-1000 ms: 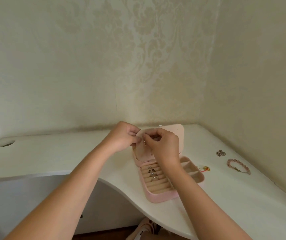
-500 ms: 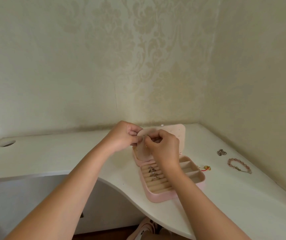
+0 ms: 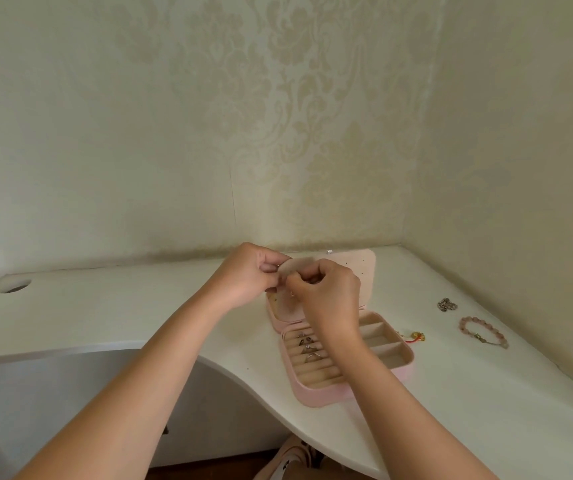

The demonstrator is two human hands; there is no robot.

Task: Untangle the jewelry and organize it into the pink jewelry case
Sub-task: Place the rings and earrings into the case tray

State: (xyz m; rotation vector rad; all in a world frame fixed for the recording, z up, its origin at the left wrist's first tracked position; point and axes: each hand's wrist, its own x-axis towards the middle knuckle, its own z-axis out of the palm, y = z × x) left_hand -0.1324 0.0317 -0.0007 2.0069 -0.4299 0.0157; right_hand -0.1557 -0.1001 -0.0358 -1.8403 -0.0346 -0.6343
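Both hands are held up close together over the back half of the pink jewelry case point(image 3: 319, 396), fingers curled on both. The padded flap point(image 3: 297, 266) of the case is pinched at its left edge by the left hand point(image 3: 247, 275), and the same flap is pinched from the front by the right hand point(image 3: 326, 292). Whether some tiny piece is also caught between the right fingertips can't be told, it's way too small and tucked behind the knuckles.

The case itself is laid open on the white table point(image 3: 105, 313), near the curved front edge, with the lid point(image 3: 363, 268) stood up at the back behind the hands. A few tiny holes are seen dotted across the lid's inside. In the tray's ribbed rolls on the left side, a few rings point(image 3: 307, 345) are slotted in. The compartments on the tray's right side are partly hidden by the right forearm.

Off to the right of the case, three pieces are left lying on the table: a gold charm point(image 3: 418, 337) on a bit of red cord just beside the tray, a small silvery piece point(image 3: 447, 304) further back, and a pink beaded bracelet point(image 3: 482, 332) well apart from the case, near the right wall. A round hole point(image 3: 14, 287) is cut in the table's far left corner. The walls are covered in pale damask wallpaper point(image 3: 295, 98).
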